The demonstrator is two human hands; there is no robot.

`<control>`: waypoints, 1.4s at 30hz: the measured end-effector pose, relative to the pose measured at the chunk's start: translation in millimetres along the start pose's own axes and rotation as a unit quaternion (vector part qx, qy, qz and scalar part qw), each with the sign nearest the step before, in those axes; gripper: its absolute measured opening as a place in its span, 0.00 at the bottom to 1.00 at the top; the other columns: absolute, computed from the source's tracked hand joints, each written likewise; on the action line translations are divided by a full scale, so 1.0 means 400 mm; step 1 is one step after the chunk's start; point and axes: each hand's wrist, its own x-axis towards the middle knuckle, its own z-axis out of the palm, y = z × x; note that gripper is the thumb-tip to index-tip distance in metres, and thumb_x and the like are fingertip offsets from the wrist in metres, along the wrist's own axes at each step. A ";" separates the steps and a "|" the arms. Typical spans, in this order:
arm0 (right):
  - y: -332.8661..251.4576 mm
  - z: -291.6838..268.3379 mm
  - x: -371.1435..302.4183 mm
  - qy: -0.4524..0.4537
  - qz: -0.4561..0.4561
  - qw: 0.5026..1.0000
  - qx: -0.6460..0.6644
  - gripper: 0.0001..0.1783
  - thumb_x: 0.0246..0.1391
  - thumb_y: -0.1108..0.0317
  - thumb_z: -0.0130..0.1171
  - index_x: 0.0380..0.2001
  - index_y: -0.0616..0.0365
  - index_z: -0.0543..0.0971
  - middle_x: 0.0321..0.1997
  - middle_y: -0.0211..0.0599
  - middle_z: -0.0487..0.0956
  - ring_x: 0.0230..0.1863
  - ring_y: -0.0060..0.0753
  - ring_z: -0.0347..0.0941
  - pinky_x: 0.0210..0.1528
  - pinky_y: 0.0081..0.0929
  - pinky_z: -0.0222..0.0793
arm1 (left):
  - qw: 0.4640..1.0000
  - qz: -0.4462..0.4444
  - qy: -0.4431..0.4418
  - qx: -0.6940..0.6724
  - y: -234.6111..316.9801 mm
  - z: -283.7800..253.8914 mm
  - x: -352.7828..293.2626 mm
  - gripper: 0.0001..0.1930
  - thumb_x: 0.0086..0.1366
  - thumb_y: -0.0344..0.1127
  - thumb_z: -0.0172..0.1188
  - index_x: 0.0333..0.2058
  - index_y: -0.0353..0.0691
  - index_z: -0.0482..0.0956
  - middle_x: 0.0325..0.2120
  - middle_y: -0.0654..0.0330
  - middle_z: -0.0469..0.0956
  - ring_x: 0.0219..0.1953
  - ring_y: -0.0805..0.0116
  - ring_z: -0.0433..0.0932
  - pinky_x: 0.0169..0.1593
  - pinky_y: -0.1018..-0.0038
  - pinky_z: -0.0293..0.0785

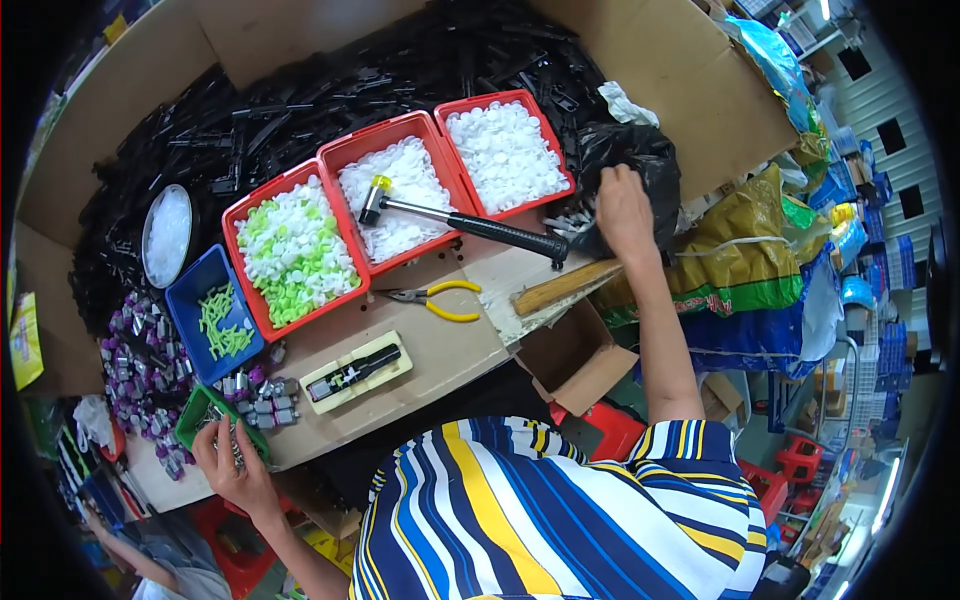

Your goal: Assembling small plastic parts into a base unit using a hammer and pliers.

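Note:
At the lower left, my left hand (238, 480) dips curled fingers into a small green tray (192, 412) of small metal pieces. Whatever lies between those fingertips is too small to make out. Far to the right, my right hand (625, 212) is closed at the mouth of a black plastic bag (650, 165), beside small greyish parts (572, 222); its fingertips are partly hidden. Between the hands, a cream holding block (318, 402) on the cardboard-covered bench cradles a long black part (365, 366) with a see-through end.
Red bins hold green-and-white caps (295, 250), white pieces (400, 190) and white discs (505, 155). A hammer (500, 235) lies across one. Nearby are pliers (450, 301), a blue tray (190, 345), purple-and-silver motors (145, 370), a wooden bar (565, 287) and heaped black parts (290, 115).

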 end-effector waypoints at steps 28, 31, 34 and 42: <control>-0.173 -0.065 -0.107 -0.021 -0.032 0.972 0.230 0.22 0.45 0.83 0.57 0.47 0.64 0.77 0.41 0.47 0.77 0.44 0.54 0.71 0.48 0.41 0.68 | 1.000 -0.012 -0.010 0.005 -0.002 0.010 -0.005 0.11 0.60 0.22 0.65 0.43 0.32 0.82 0.41 0.52 0.77 0.42 0.58 0.77 0.46 0.67 0.73; -0.164 -0.059 -0.104 -0.005 -0.060 0.964 0.260 0.23 0.43 0.84 0.57 0.47 0.63 0.78 0.42 0.46 0.78 0.46 0.53 0.71 0.50 0.40 0.68 | 1.000 -0.010 -0.013 0.001 -0.007 0.008 0.002 0.11 0.60 0.22 0.64 0.43 0.31 0.82 0.41 0.52 0.77 0.42 0.58 0.77 0.47 0.67 0.73; -0.144 -0.062 -0.114 0.045 -0.064 0.960 0.267 0.19 0.44 0.83 0.59 0.43 0.63 0.80 0.41 0.46 0.78 0.48 0.52 0.71 0.51 0.39 0.68 | 0.999 -0.034 -0.014 -0.006 -0.021 0.005 0.013 0.11 0.63 0.23 0.62 0.44 0.30 0.82 0.40 0.51 0.77 0.42 0.59 0.77 0.46 0.69 0.73; -0.244 -0.091 -0.204 -0.049 -0.077 0.949 0.301 0.08 0.48 0.77 0.63 0.35 0.65 0.81 0.32 0.45 0.77 0.37 0.48 0.74 0.39 0.40 0.69 | 0.998 -0.033 -0.023 0.041 -0.041 -0.047 0.003 0.10 0.61 0.25 0.62 0.41 0.31 0.82 0.37 0.50 0.77 0.42 0.53 0.75 0.48 0.63 0.71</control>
